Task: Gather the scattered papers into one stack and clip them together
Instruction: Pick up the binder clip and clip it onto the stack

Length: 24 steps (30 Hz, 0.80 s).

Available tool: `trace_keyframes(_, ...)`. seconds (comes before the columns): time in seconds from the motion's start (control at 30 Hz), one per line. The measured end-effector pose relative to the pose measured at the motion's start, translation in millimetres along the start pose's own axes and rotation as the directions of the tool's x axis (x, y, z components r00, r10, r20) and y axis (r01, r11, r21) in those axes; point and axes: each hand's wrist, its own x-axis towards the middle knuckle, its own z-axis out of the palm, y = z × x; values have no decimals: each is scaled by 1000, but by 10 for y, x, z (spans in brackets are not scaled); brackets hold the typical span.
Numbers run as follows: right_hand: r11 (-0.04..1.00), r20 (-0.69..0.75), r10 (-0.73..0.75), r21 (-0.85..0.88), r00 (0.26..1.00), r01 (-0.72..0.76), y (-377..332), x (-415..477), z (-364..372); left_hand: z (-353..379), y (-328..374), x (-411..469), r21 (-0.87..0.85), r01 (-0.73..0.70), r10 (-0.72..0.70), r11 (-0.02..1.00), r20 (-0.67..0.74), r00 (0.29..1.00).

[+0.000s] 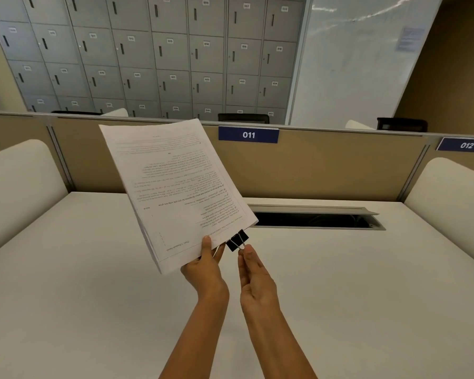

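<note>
A stack of printed white papers (175, 187) is held up above the white desk (93, 296), tilted back and to the left. My left hand (205, 269) grips its near edge, thumb on top and fingers underneath. A black binder clip (237, 240) sits at the stack's near right corner. My right hand (253, 277) reaches up to it, and its thumb and fingertips pinch the clip's wire handle. Whether the clip bites onto the sheets I cannot tell.
An open cable slot (312, 218) with a raised lid lies in the desk behind the papers. Tan partition panels (326, 170) carry blue labels 011 (248, 135) and 012 (466, 145). White side dividers (14, 187) flank the desk. Grey lockers (162, 50) stand beyond.
</note>
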Motion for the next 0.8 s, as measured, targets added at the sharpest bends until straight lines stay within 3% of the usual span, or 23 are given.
trace_keyframes(0.37,997,-32,-73,-41,997,72,23,22,68,42,34,-43,-15,-42,42,999,7,999)
trace_keyframes(0.8,999,8,-45,-20,999,45,33,-6,63,28,47,-18,-32,-43,43,999,-2,999)
